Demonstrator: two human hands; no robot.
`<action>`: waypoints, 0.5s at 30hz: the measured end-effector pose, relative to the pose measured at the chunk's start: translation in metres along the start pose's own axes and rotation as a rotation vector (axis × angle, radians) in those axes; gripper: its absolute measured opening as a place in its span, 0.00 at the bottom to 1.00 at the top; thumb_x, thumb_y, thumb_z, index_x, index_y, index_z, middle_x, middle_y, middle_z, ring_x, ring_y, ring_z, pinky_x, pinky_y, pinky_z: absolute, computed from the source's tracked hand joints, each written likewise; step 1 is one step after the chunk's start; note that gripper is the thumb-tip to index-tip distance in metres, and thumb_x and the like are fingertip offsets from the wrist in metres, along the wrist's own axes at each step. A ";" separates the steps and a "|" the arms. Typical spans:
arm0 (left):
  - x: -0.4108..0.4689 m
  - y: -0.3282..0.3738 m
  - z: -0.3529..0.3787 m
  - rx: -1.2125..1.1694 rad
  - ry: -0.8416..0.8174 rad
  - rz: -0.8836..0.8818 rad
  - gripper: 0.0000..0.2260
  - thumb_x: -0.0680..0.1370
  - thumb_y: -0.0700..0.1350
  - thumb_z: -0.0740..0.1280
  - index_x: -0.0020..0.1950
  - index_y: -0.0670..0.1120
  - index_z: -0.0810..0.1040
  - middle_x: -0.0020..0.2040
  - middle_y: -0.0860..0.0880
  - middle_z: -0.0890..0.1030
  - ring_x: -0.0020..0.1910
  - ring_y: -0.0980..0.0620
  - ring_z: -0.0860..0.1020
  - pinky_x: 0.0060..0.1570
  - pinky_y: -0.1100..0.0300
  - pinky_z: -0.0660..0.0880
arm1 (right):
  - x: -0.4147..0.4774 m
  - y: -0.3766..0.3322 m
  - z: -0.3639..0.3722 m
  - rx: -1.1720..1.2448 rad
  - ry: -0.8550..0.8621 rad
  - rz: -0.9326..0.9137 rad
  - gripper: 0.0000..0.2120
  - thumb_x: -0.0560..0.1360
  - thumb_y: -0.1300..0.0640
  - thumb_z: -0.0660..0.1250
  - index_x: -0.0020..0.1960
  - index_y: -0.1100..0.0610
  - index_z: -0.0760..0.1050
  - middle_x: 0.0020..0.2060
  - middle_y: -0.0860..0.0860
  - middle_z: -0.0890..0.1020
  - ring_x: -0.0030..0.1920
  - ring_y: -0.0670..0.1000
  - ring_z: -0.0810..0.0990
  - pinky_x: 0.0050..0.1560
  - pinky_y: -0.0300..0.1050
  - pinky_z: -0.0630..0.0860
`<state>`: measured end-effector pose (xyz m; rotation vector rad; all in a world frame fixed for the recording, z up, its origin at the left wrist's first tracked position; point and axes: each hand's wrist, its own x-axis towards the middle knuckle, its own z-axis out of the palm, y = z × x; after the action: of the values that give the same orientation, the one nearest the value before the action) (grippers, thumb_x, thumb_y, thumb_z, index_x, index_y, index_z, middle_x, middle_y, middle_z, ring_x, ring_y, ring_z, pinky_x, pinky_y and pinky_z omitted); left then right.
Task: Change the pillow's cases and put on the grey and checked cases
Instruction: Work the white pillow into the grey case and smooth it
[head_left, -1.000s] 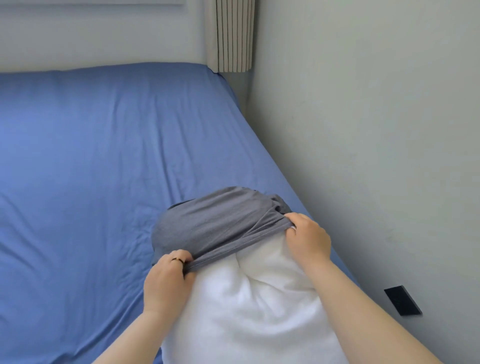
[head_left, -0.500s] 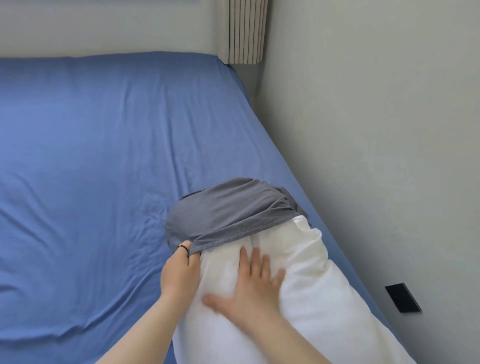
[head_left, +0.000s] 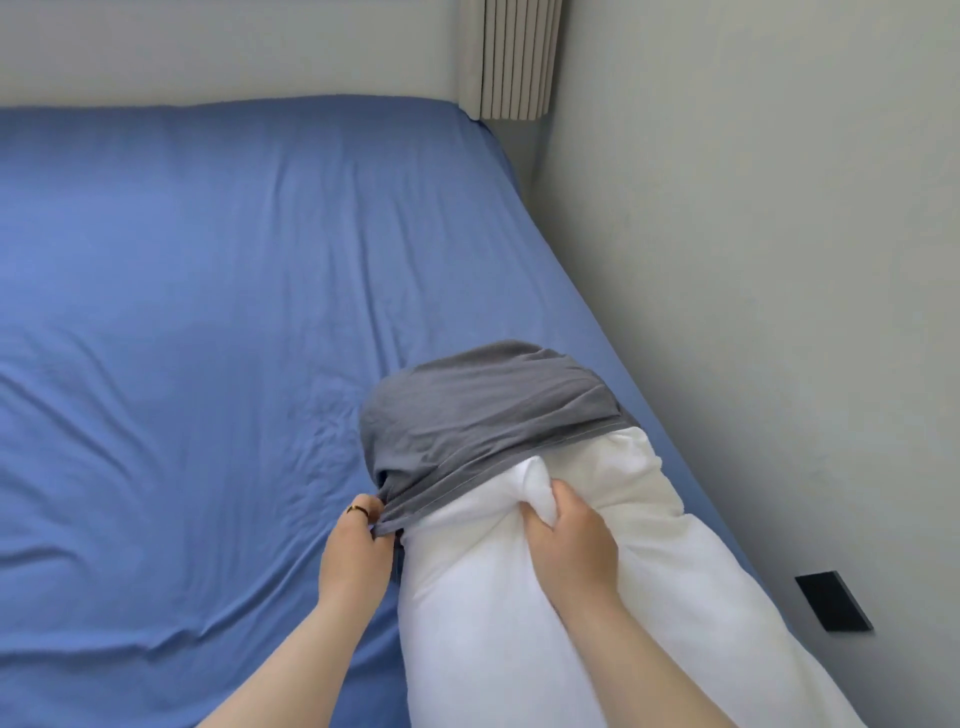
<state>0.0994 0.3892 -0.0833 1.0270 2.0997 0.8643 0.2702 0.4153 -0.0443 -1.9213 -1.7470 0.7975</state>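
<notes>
Pillow (head_left: 545, 597) is lying on the blue bed (head_left: 208, 312), running from under my right forearm out past both hands, with its far end tucked into the grey case (head_left: 483, 410). The case only covers that far bit and sits bunched up just ahead of the hands, so I'd say we're early in the pulling-on step. Left hand (head_left: 356, 551) has its fingers curled, pinching the case's hem at the near left corner, I reckon to hold the opening wide and anchored. Right hand (head_left: 569, 540) is closed on a fistful of white pillow right at the hem, between the left hand and the wall (head_left: 753, 260), probably so the stuffing can be shoved deeper in. Next move, I think, is feeding that lump in while the left drags the hem toward me.
</notes>
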 end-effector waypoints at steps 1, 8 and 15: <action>0.001 0.004 0.004 -0.059 -0.033 -0.014 0.15 0.76 0.33 0.56 0.35 0.52 0.68 0.35 0.53 0.73 0.35 0.50 0.71 0.30 0.63 0.64 | -0.001 -0.001 0.003 -0.108 0.002 -0.004 0.12 0.74 0.47 0.62 0.53 0.51 0.72 0.54 0.53 0.78 0.59 0.56 0.73 0.56 0.47 0.65; 0.001 0.029 0.005 -0.200 -0.123 0.095 0.15 0.75 0.39 0.56 0.28 0.46 0.64 0.26 0.53 0.68 0.28 0.58 0.64 0.29 0.65 0.61 | 0.009 -0.005 0.042 -0.381 -0.324 0.155 0.45 0.68 0.38 0.64 0.74 0.54 0.45 0.66 0.54 0.70 0.63 0.54 0.72 0.57 0.48 0.69; -0.005 0.023 0.000 -0.117 -0.230 0.124 0.20 0.77 0.41 0.60 0.26 0.47 0.58 0.19 0.55 0.63 0.27 0.52 0.59 0.31 0.59 0.58 | 0.041 -0.010 -0.024 0.240 0.011 0.181 0.08 0.73 0.57 0.65 0.35 0.57 0.75 0.37 0.58 0.80 0.41 0.54 0.76 0.36 0.41 0.65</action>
<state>0.1114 0.3956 -0.0640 1.1459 1.7896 0.8735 0.2804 0.4589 -0.0246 -1.9323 -1.4124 1.0085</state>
